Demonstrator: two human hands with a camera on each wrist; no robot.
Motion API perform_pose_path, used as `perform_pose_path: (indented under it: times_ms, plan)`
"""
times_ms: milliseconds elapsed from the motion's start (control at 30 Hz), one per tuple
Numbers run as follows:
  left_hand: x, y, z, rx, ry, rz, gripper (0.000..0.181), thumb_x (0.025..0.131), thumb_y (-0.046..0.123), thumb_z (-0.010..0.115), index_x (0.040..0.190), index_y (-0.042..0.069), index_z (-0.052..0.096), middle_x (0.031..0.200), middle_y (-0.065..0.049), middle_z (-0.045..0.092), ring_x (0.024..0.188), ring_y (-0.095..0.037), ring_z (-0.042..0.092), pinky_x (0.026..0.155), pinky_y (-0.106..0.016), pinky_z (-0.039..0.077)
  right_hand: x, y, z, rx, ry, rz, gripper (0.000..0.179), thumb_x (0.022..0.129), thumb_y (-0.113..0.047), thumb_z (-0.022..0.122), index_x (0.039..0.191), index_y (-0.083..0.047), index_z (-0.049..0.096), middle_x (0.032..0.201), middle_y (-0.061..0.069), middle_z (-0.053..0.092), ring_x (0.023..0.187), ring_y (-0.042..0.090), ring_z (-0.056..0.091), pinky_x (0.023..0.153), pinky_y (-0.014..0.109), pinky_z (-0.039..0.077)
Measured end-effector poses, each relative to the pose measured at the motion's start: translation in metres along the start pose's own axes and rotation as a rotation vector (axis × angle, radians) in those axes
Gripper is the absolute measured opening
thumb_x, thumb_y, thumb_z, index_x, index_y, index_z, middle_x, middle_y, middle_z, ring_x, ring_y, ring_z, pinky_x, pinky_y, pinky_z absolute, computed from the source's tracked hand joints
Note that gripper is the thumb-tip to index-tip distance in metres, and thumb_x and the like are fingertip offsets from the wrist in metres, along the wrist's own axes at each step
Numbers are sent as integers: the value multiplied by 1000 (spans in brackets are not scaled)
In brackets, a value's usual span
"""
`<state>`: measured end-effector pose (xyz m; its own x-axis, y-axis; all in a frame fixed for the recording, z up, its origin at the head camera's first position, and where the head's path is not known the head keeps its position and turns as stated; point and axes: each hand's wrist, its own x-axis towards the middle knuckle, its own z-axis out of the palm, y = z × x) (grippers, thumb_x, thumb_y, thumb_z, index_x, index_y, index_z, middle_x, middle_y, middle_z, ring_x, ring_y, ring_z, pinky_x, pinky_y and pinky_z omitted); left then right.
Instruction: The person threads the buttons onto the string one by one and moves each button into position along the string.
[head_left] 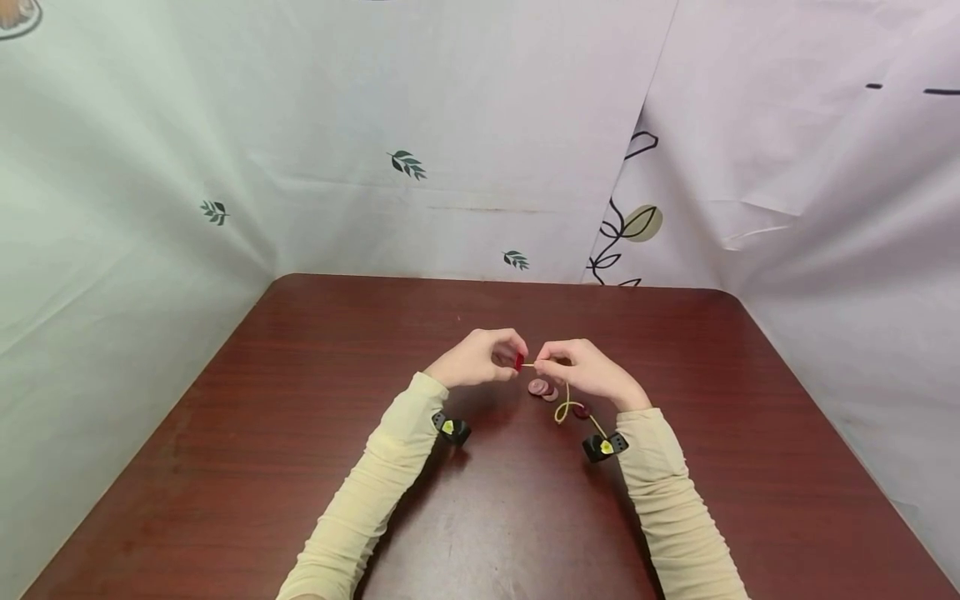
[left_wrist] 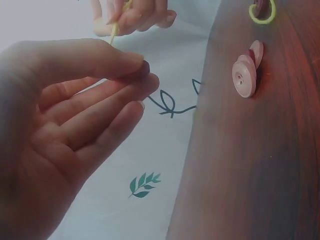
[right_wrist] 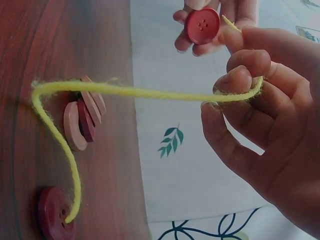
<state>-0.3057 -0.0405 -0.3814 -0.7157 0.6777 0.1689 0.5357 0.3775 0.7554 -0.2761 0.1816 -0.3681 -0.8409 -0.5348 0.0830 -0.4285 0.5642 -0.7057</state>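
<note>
My left hand (head_left: 477, 358) pinches a round red button (right_wrist: 202, 26) between thumb and fingers, its face with several small holes turned toward my right hand (head_left: 588, 368). The right hand grips a yellow yarn (right_wrist: 135, 91) near one end. That short yarn tip points at the button, close beside it in the right wrist view. From the right fingers the yarn hangs down to the table in a bend. Lower down it passes through a hole of a dark red button (right_wrist: 56, 215) on the table. In the left wrist view, the held button is mostly hidden by the thumb.
A small overlapping pile of pink buttons (left_wrist: 245, 77) with a dark red button (right_wrist: 86, 121) among them lies on the brown table (head_left: 480, 500), below and between the hands. White patterned cloth (head_left: 465, 125) hangs behind the table and at both sides.
</note>
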Motion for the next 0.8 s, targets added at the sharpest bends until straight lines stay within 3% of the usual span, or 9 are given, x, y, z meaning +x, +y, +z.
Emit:
perform_pose_path:
  times_ms: [167, 367, 800]
  plan:
    - [1, 0, 1, -19, 11, 23, 29, 81, -5, 70, 109, -3, 61, 102, -16, 71, 95, -21, 71, 81, -24, 56, 2, -1, 3, 11, 3, 1, 19, 94, -20, 62, 90, -3, 67, 78, 17, 65, 66, 27, 58, 59, 25, 43]
    - [0, 0, 1, -31, 9, 31, 30, 81, -5, 70, 109, -3, 60, 101, -15, 71, 95, -21, 71, 81, -23, 56, 3, -1, 5, -21, 23, -8, 17, 94, -19, 61, 90, -4, 68, 77, 17, 63, 62, 18, 53, 57, 24, 41]
    - [0, 4, 1, -30, -18, 46, 29, 83, -3, 70, 110, -3, 60, 104, -16, 70, 96, -21, 70, 84, -24, 55, 4, -3, 8, -28, 41, -16, 15, 93, -16, 62, 90, -3, 68, 82, 12, 67, 67, 13, 55, 61, 22, 43]
